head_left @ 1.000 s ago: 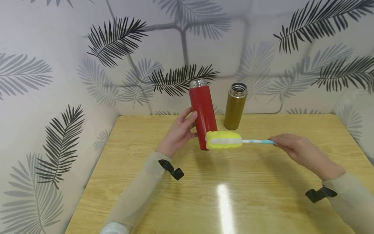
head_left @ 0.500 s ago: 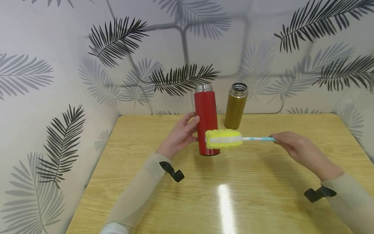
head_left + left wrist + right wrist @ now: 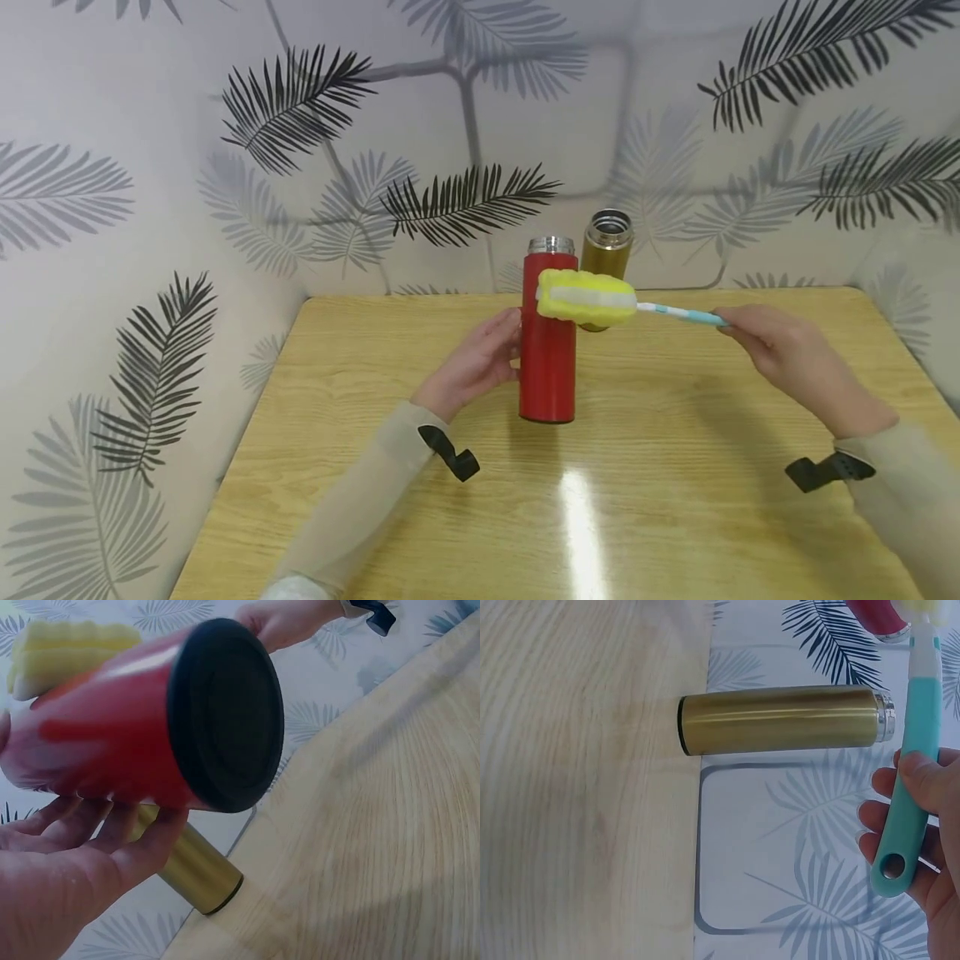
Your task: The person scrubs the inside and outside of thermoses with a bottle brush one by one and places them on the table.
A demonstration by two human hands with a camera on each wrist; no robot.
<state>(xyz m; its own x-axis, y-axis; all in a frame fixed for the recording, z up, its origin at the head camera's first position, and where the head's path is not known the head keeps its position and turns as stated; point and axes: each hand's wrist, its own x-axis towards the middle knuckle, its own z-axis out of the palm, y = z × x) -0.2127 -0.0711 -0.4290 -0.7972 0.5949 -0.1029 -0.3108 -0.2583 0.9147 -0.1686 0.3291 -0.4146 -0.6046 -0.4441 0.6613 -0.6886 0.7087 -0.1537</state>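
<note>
My left hand (image 3: 483, 358) grips a red flask (image 3: 548, 350) round its side and holds it upright over the middle of the wooden table (image 3: 675, 500). Seen from the left wrist, my fingers (image 3: 112, 832) curl under the red flask (image 3: 112, 742), and its black base is off the wood. My right hand (image 3: 776, 346) pinches the teal handle (image 3: 678, 313) of a bottle brush. The brush's yellow sponge head (image 3: 585, 297) lies level just in front of the flask's open steel mouth. In the right wrist view the fingers (image 3: 922, 787) wrap the teal handle (image 3: 911, 772).
A gold flask (image 3: 606, 242) stands open at the table's back edge, just behind the red one; it also shows in both wrist views (image 3: 191, 870) (image 3: 780, 720). Leaf-patterned walls (image 3: 150, 208) close the table in at the back and on both sides.
The left hand brought the red flask nearer and to the right, now upright. The right hand raised the brush, so its sponge went from the flask's lower half up to its mouth.
</note>
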